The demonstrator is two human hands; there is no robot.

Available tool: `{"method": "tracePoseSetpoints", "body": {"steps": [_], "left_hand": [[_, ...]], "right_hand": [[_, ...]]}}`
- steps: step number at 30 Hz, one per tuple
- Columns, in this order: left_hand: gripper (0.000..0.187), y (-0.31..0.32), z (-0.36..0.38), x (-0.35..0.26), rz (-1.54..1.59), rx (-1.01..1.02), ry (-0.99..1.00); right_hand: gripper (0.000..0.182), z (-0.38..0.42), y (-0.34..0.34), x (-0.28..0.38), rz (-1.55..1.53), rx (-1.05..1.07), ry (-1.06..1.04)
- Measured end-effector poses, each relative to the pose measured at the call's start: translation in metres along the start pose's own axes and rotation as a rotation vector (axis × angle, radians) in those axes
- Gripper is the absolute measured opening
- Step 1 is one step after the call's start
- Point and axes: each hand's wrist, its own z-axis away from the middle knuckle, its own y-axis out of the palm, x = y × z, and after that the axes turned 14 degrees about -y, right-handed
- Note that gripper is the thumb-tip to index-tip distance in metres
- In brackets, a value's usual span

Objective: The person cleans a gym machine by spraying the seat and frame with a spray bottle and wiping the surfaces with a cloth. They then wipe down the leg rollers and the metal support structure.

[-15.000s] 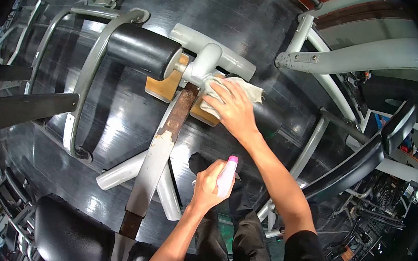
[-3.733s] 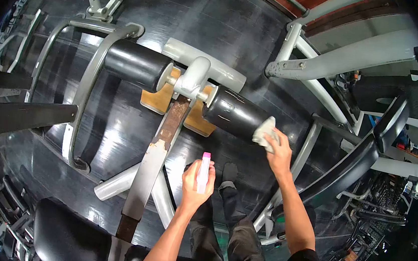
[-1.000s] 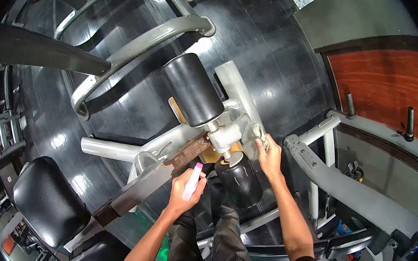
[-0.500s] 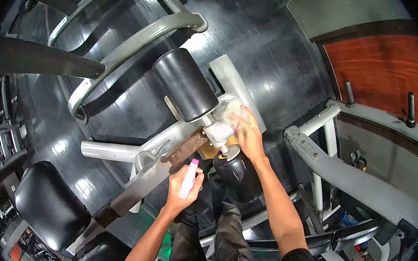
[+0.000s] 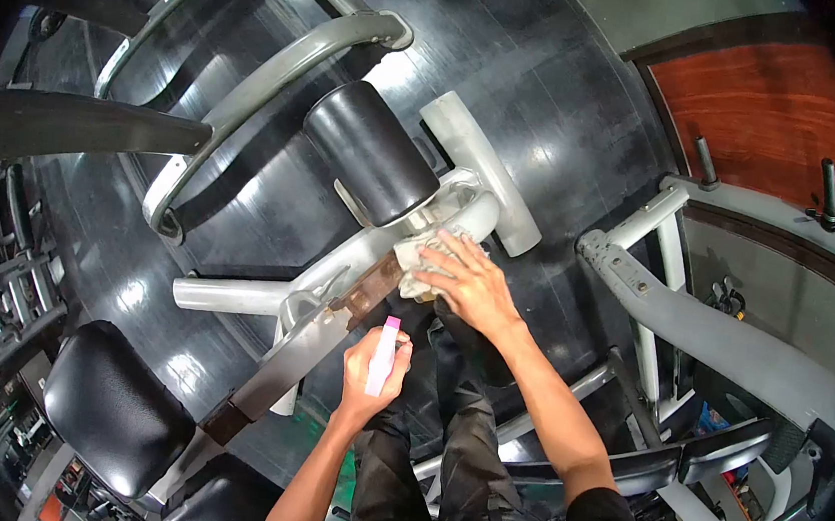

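My left hand [image 5: 374, 365] is closed round a white bottle with a pink top [image 5: 381, 363], held just below the brown-stained end of a grey metal beam [image 5: 292, 364]. My right hand [image 5: 472, 284] presses a crumpled white cloth [image 5: 421, 264] onto the bench's metal frame, where the beam meets the roller post. Just above the cloth sits a black padded roller [image 5: 372, 154]. A second dark roller [image 5: 475, 344] lies under my right wrist, mostly covered by it. A curved pale grey tube [image 5: 479, 211] rises beside my right fingers.
A black padded seat [image 5: 117, 407] is at the lower left. Curved grey rails [image 5: 284, 82] stand at the upper left. To the right is a thick grey machine arm [image 5: 702, 333] near pegs and a reddish wooden panel [image 5: 771, 134]. Dark flooring [image 5: 516, 69] lies beneath.
My right hand has moved down and left with the cloth, from the curved tube to the beam's end. The left hand keeps the bottle in nearly the same place.
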Motion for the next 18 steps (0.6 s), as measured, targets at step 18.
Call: {"method": "tracePoseSetpoints", "body": {"steps": [18], "left_hand": [[0.009,-0.018,0.016,-0.011,0.003,0.041,0.065]], "right_hand": [[0.054,-0.012,-0.007,-0.020,-0.071,-0.496,0.398]]}}
